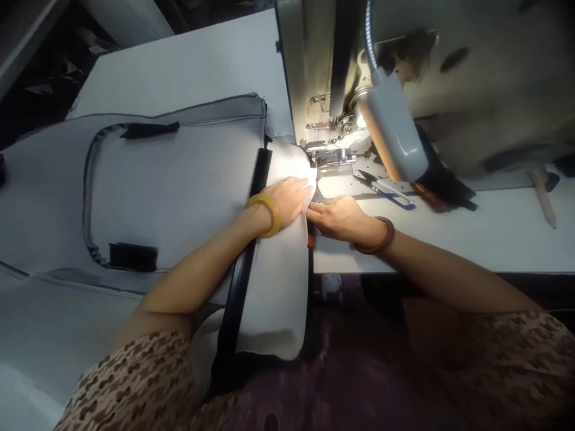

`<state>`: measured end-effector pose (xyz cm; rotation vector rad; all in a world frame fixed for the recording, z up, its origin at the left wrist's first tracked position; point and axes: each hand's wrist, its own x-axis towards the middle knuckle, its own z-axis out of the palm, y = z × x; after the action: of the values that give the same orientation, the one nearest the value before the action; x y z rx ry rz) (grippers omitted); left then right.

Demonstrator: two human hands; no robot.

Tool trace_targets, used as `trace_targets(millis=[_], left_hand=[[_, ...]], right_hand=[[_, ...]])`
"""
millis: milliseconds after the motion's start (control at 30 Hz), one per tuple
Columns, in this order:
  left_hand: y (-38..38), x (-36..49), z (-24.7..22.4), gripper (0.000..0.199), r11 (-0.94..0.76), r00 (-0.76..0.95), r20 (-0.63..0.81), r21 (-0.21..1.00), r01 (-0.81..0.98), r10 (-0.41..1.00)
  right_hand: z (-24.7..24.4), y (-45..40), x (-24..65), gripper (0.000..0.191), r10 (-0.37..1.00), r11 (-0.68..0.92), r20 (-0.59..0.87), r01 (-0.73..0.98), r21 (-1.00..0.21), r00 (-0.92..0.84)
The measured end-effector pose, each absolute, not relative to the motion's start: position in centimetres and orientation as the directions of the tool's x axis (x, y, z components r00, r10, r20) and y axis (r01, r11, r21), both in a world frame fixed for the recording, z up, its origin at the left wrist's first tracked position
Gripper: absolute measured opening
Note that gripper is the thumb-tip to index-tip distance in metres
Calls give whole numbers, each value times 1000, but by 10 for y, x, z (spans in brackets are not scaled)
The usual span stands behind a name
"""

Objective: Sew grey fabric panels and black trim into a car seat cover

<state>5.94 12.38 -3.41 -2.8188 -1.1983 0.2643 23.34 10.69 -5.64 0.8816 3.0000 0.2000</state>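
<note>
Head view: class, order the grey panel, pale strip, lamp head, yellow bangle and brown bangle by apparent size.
1. Grey panel
2. Pale strip
3. Lamp head
4. Yellow bangle, brown bangle: too alike to rank

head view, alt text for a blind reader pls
A person's left hand rests on pale fabric at a sewing machine, and the right hand is at the fabric's edge. A lamp lights the spot; small blue snips lie nearby.

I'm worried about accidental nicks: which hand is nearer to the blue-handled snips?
Right. The right hand is at the white material's edge, just left of and nearer the wearer than the snips. The left hand lies farther left, on the material.
</note>
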Motion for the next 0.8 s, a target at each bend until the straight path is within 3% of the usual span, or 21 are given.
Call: trace_targets(millis=[233,567,800], left_hand=[[132,65,-36,23,-697,688,-112,-97,710,717],[144,73,-28,32,-661,640,-164,-170,731,750],[150,69,-36,35,-689,678,-126,-178,703,724]], right_hand=[[-53,108,238,29,567,818,21,566,108,-823],[-55,118,244,35,650,754,18,647,110,-760],[-57,121,245,30,667,739,29,666,103,-744]])
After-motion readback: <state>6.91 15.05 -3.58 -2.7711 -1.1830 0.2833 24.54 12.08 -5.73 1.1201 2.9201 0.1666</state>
